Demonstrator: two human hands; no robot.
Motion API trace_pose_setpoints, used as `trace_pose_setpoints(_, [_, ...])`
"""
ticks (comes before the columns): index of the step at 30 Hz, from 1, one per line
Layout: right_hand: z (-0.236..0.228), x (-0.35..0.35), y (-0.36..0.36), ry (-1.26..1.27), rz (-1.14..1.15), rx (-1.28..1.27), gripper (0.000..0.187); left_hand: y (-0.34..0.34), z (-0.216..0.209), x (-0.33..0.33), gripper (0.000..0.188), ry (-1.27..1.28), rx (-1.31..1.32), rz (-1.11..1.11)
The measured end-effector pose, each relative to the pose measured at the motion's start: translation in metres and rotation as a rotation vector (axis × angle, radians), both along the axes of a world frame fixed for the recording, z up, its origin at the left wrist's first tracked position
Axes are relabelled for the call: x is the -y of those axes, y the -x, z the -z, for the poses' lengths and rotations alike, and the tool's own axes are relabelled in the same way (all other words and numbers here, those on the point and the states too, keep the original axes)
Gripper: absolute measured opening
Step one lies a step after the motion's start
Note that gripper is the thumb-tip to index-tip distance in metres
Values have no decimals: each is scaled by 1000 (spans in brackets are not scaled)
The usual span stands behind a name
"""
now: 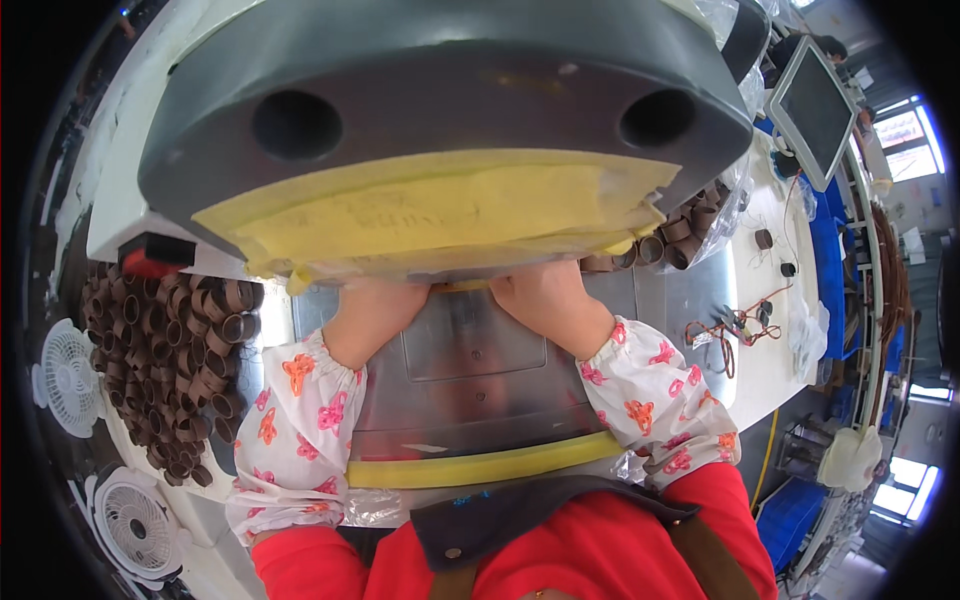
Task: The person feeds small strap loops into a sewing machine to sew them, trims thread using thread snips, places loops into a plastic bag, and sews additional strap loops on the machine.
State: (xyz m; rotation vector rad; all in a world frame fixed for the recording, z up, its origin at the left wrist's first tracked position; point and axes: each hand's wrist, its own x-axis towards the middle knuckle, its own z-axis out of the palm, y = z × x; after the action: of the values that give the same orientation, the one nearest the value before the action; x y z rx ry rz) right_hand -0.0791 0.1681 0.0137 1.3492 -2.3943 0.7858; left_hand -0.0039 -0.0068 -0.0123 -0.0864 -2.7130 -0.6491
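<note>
Both forearms, in white sleeves printed with pink and orange shapes, reach forward beneath a large dark grey machine hood (450, 90). Yellowish tape (440, 205) covers the hood's front edge. My left hand (380, 305) shows only its back and wrist; the hood hides the fingers. Close to it on the right, my right hand (545, 298) is likewise cut off at the fingers. Whatever the hands touch or hold is out of sight. Below them lies the machine's grey metal base plate (475, 345), edged in front with a yellow strip (485, 463).
Many brown rings (170, 350) are heaped left of the machine, with more brown rings (685, 235) behind my right hand. A red switch (157, 256) sits at the hood's left. Two white fans (138, 525) stand far left. Cords (725, 330) and a tilted screen (815, 112) are at right.
</note>
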Motion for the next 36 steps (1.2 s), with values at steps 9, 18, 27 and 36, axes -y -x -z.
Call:
trace_pose_setpoints(9, [1,-1,-1,-73,8,-30,15,0,-1,0,20,-110,6,-6])
trace_pose_setpoints(18, [1,-3,0,13,13,66,12,1,-4,-6,20,46,-112,13])
trace_pose_setpoints(27, [-4,-3,-7,90,-132,201,17,-36,-38,-10,11,89,-104,-53])
trace_pose_setpoints(36, [-52,-56,37,-266,130,27,21,-73,-68,36,8,195,-65,-223])
